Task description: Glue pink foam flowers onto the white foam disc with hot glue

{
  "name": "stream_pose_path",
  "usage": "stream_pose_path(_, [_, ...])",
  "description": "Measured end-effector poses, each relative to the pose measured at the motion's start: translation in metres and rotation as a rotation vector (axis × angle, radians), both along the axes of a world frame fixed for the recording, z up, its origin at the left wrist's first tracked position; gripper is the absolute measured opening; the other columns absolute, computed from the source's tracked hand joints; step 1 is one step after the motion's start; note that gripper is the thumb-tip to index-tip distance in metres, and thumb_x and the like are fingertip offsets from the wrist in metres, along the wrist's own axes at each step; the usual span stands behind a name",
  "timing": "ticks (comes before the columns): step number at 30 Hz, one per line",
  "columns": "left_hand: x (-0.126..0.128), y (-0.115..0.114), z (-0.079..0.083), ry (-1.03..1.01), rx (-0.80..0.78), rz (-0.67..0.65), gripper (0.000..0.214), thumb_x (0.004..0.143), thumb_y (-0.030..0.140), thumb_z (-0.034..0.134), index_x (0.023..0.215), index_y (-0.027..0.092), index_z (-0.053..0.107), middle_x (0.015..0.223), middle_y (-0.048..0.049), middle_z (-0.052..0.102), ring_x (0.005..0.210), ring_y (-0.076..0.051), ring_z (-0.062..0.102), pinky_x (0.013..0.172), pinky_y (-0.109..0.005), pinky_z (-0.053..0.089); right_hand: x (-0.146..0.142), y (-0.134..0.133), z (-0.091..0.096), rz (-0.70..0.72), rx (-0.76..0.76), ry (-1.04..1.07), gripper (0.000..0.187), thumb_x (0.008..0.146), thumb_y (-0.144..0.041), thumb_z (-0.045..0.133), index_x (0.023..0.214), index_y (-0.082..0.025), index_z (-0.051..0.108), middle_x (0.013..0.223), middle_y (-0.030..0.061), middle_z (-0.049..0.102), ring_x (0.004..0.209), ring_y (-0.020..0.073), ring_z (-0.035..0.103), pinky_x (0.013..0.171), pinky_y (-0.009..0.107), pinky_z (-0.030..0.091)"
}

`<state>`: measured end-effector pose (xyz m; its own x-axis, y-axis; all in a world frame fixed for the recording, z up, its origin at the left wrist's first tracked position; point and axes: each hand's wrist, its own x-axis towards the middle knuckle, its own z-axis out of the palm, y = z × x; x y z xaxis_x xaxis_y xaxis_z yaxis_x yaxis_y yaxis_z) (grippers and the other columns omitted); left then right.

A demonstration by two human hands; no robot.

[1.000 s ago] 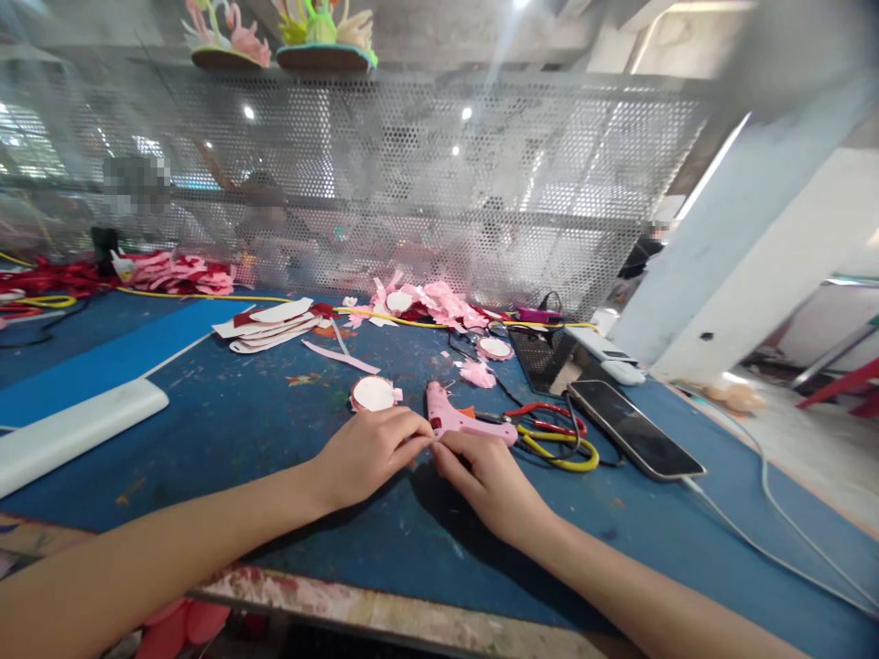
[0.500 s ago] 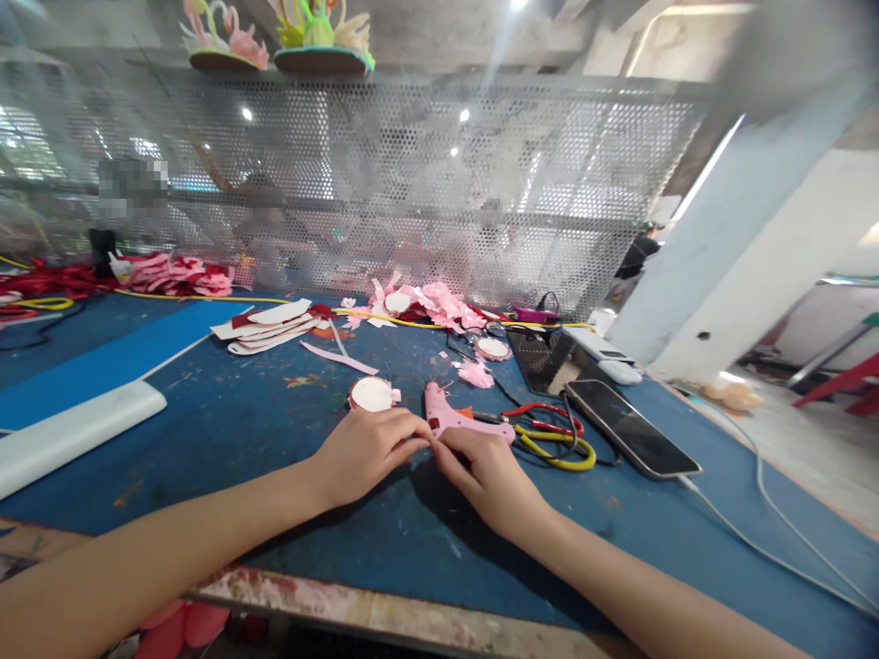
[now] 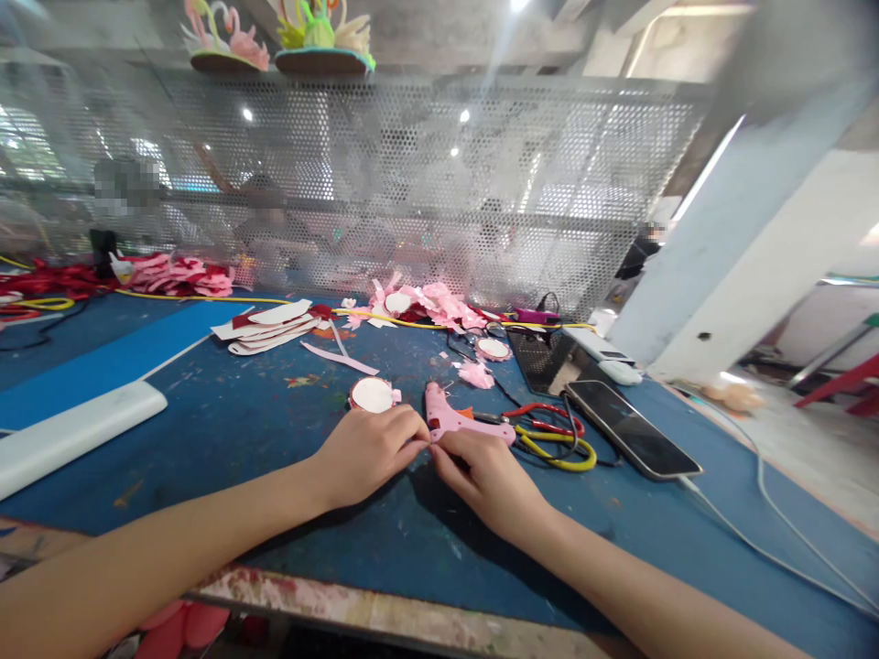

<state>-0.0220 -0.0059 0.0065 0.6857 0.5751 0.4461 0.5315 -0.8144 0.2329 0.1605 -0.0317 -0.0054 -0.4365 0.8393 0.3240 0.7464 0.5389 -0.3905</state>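
Over the blue table [image 3: 330, 540], my left hand [image 3: 374, 453] and my right hand [image 3: 484, 476] meet at their fingertips. Both are closed in a pinch, and anything between the fingers is too small or hidden to make out. A pink glue gun [image 3: 457, 416] lies just beyond my right hand, which partly covers its near side. Behind my left hand lies a round white disc [image 3: 373, 394] with a pink edge and a small pink tab at its right. Scissors with red handles [image 3: 549, 418] and scissors with yellow handles [image 3: 567, 455] lie right of the glue gun.
A phone [image 3: 632, 428] with a white cable lies at the right. White cut pieces [image 3: 271, 327] are stacked at the back left, beside pink strips [image 3: 340, 357]. Pink petals [image 3: 439, 302] are heaped along a perforated metal screen [image 3: 412, 183]. A long white object [image 3: 82, 435] lies at the left.
Both hands stay almost in place, with the fingertips still together. My left fingers have shifted very slightly. The things on the table have not moved.
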Motion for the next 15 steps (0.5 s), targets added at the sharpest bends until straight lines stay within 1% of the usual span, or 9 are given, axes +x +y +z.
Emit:
stream_pose_path(9, [0.0018, -0.0003, -0.0024, -0.016, 0.003, 0.002, 0.008, 0.087, 0.021, 0.045, 0.087, 0.018, 0.053, 0.083, 0.0019, 0.063, 0.064, -0.01, 0.056, 0.06, -0.022, 0.036, 0.0016, -0.0012, 0.0012, 0.0, -0.008, -0.035, 0.03, 0.089, -0.026, 0.038, 0.061, -0.017, 0.043, 0.057, -0.0006, 0.052, 0.051, 0.0092, 0.045, 0.051, 0.023, 0.023])
stream_pose_path(13, [0.0015, 0.0007, -0.0014, -0.04, -0.028, 0.02, 0.009, 0.087, 0.021, 0.044, 0.085, 0.018, 0.052, 0.081, 0.0016, 0.061, 0.064, -0.009, 0.055, 0.06, -0.021, 0.036, 0.0013, -0.002, 0.0025, -0.008, -0.006, -0.029, 0.032, 0.09, -0.028, 0.038, 0.06, -0.017, 0.042, 0.056, -0.0007, 0.051, 0.05, 0.0093, 0.043, 0.051, 0.023, 0.023])
stream_pose_path(15, [0.0005, 0.0005, 0.0, -0.066, -0.074, 0.035, 0.01, 0.087, 0.021, 0.042, 0.083, 0.019, 0.051, 0.079, 0.0017, 0.06, 0.063, -0.01, 0.054, 0.06, -0.021, 0.036, 0.001, -0.0022, 0.004, -0.02, -0.017, -0.008, 0.033, 0.09, -0.03, 0.038, 0.06, -0.018, 0.042, 0.055, -0.0007, 0.05, 0.05, 0.0096, 0.043, 0.051, 0.024, 0.024])
